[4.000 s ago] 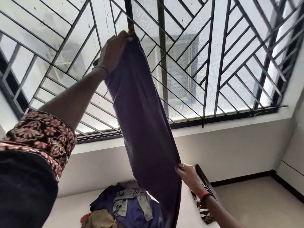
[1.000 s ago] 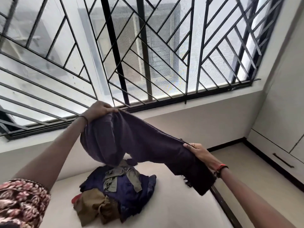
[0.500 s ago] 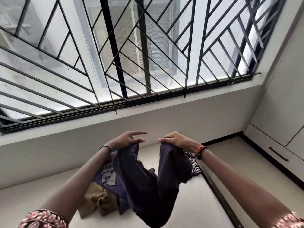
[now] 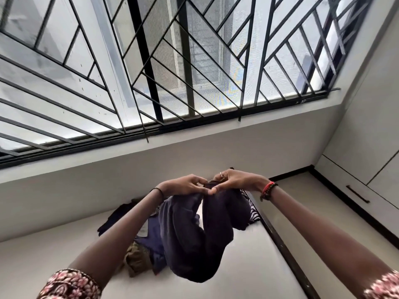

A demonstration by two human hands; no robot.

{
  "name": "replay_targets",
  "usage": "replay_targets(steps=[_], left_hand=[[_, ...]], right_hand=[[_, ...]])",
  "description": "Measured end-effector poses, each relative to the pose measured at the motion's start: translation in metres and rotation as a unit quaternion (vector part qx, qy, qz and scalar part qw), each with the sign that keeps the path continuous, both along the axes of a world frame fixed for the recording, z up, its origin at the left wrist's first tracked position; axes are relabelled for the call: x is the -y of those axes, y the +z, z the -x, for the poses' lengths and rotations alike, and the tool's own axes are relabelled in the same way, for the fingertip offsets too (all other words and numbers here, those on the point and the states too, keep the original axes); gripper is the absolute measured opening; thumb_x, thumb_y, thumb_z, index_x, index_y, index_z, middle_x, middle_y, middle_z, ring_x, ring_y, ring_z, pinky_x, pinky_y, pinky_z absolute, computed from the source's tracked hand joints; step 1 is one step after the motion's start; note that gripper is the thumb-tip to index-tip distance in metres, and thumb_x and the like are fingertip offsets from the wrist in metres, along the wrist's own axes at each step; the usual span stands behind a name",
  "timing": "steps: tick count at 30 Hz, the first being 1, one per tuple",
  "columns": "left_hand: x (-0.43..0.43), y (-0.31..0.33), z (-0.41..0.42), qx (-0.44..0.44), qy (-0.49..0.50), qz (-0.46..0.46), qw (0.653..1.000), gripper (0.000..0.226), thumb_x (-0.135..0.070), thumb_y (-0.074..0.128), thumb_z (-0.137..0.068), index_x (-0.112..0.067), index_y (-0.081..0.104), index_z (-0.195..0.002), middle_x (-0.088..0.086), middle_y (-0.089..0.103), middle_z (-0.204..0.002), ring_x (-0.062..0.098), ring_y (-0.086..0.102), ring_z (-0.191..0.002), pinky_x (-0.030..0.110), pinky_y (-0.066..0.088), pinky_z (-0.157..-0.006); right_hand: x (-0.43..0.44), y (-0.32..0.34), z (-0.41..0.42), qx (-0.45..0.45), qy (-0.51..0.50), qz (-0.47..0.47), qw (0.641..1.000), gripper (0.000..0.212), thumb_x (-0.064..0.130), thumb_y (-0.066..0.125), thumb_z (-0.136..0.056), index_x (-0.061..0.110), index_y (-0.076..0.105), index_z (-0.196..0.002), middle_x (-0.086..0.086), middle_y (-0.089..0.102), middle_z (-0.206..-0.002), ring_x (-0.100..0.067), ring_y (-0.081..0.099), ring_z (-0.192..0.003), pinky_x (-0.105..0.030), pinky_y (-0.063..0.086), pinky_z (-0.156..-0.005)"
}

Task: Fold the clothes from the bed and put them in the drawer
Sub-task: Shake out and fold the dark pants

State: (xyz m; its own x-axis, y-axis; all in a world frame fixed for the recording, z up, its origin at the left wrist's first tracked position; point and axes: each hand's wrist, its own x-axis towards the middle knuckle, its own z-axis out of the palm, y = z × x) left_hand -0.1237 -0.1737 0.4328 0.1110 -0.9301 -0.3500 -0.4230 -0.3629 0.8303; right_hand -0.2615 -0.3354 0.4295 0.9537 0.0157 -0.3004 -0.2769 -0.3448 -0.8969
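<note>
A dark purple garment [image 4: 194, 240] hangs doubled over in a loop above the bed [image 4: 248, 277]. My left hand [image 4: 185, 184] grips one end of it and my right hand [image 4: 235, 180] pinches the other end. The two hands meet fingertip to fingertip at the top of the fold. Behind the hanging cloth a pile of clothes [image 4: 142, 249] lies on the bed, with blue, olive and dark pieces, partly hidden by my left arm and the garment.
A drawer front with a dark handle [image 4: 357, 197] sits low in the white cabinet wall at the right. A strip of floor [image 4: 302, 212] runs between the bed's dark edge and the cabinets. A barred window [image 4: 172, 72] fills the wall ahead.
My hands came down from holding the garment stretched out and drew together, folding it in half. In the last half second they closed the remaining gap and now touch.
</note>
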Motion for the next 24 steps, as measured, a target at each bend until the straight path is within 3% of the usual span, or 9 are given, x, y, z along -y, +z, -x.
replay_targets(steps=[2, 5, 8, 10, 13, 16, 19, 21, 24], left_hand=[[-0.004, 0.001, -0.005, -0.004, -0.001, -0.002, 1.000, 0.014, -0.032, 0.068, -0.086, -0.018, 0.066, -0.089, 0.002, 0.061, -0.080, 0.013, 0.053, -0.074, 0.029, 0.045, -0.071], [-0.012, 0.009, -0.014, 0.000, 0.009, 0.006, 1.000, 0.012, -0.029, 0.065, -0.088, -0.020, 0.063, -0.080, -0.002, 0.059, -0.075, 0.010, 0.052, -0.071, 0.021, 0.044, -0.066], [-0.021, 0.017, -0.025, -0.005, 0.054, 0.026, 0.998, 0.010, -0.025, 0.063, -0.090, -0.017, 0.065, -0.083, -0.007, 0.065, -0.074, 0.003, 0.058, -0.066, 0.015, 0.047, -0.064], [-0.028, 0.016, -0.032, -0.020, 0.087, 0.035, 0.995, 0.014, -0.024, 0.064, -0.090, -0.011, 0.064, -0.086, -0.001, 0.063, -0.075, 0.006, 0.057, -0.065, 0.015, 0.048, -0.062], [-0.033, 0.008, -0.042, -0.017, 0.171, 0.045, 0.984, 0.013, -0.026, 0.066, -0.088, -0.014, 0.063, -0.084, -0.008, 0.058, -0.064, 0.004, 0.051, -0.059, 0.012, 0.043, -0.057], [-0.034, -0.009, -0.056, 0.056, 0.297, 0.072, 0.950, 0.017, -0.030, 0.065, -0.088, -0.016, 0.062, -0.097, 0.001, 0.062, -0.075, 0.014, 0.054, -0.072, 0.021, 0.043, -0.064], [-0.041, -0.023, -0.067, 0.189, 0.429, 0.062, 0.881, 0.029, -0.036, 0.059, -0.091, -0.015, 0.057, -0.111, 0.012, 0.065, -0.096, 0.027, 0.059, -0.093, 0.032, 0.043, -0.080], [-0.045, -0.023, -0.065, 0.228, 0.466, 0.061, 0.852, 0.033, -0.036, 0.054, -0.094, -0.015, 0.051, -0.119, 0.016, 0.061, -0.112, 0.035, 0.057, -0.105, 0.040, 0.042, -0.089], [-0.047, -0.018, -0.054, 0.279, 0.484, 0.072, 0.826, 0.033, -0.034, 0.049, -0.096, -0.014, 0.045, -0.122, 0.016, 0.054, -0.120, 0.038, 0.057, -0.104, 0.042, 0.041, -0.085]], right_hand=[[0.008, -0.002, 0.006, -0.028, 0.014, 0.013, 0.999, 0.048, 0.036, 0.082, -0.068, 0.001, 0.060, -0.093, -0.007, 0.062, -0.089, -0.018, 0.058, -0.083, -0.036, 0.046, -0.077], [0.021, -0.013, 0.015, -0.068, 0.042, 0.062, 0.995, 0.022, 0.015, 0.080, -0.072, 0.017, 0.067, -0.090, -0.001, 0.071, -0.093, -0.018, 0.067, -0.088, -0.029, 0.054, -0.077], [0.031, -0.034, 0.019, -0.084, 0.021, 0.085, 0.993, 0.014, 0.008, 0.076, -0.077, 0.015, 0.068, -0.085, 0.003, 0.071, -0.085, -0.023, 0.067, -0.089, -0.029, 0.054, -0.080], [0.036, -0.045, 0.023, -0.081, -0.023, 0.030, 0.996, 0.017, 0.012, 0.072, -0.082, 0.008, 0.069, -0.098, 0.001, 0.072, -0.093, -0.016, 0.067, -0.090, -0.030, 0.054, -0.086], [0.039, -0.056, 0.026, -0.043, -0.110, -0.070, 0.990, 0.038, 0.025, 0.069, -0.084, 0.009, 0.062, -0.118, -0.004, 0.069, -0.114, -0.014, 0.064, -0.104, -0.032, 0.051, -0.091], [0.036, -0.054, 0.020, 0.019, -0.234, -0.151, 0.960, 0.024, 0.019, 0.058, -0.093, 0.010, 0.061, -0.115, -0.001, 0.073, -0.101, -0.013, 0.068, -0.093, -0.024, 0.053, -0.078], [0.035, -0.050, 0.004, 0.069, -0.342, -0.035, 0.936, 0.016, 0.007, 0.053, -0.095, -0.001, 0.057, -0.108, -0.005, 0.067, -0.087, -0.019, 0.061, -0.083, -0.012, 0.048, -0.063], [0.032, -0.052, -0.003, 0.075, -0.328, 0.068, 0.939, 0.031, 0.007, 0.056, -0.093, -0.004, 0.050, -0.121, -0.013, 0.061, -0.108, -0.024, 0.057, -0.100, -0.019, 0.047, -0.082], [0.014, -0.050, -0.005, 0.086, -0.270, 0.053, 0.957, 0.055, 0.002, 0.059, -0.089, -0.001, 0.035, -0.138, -0.008, 0.045, -0.135, -0.016, 0.043, -0.125, -0.020, 0.030, -0.107]])
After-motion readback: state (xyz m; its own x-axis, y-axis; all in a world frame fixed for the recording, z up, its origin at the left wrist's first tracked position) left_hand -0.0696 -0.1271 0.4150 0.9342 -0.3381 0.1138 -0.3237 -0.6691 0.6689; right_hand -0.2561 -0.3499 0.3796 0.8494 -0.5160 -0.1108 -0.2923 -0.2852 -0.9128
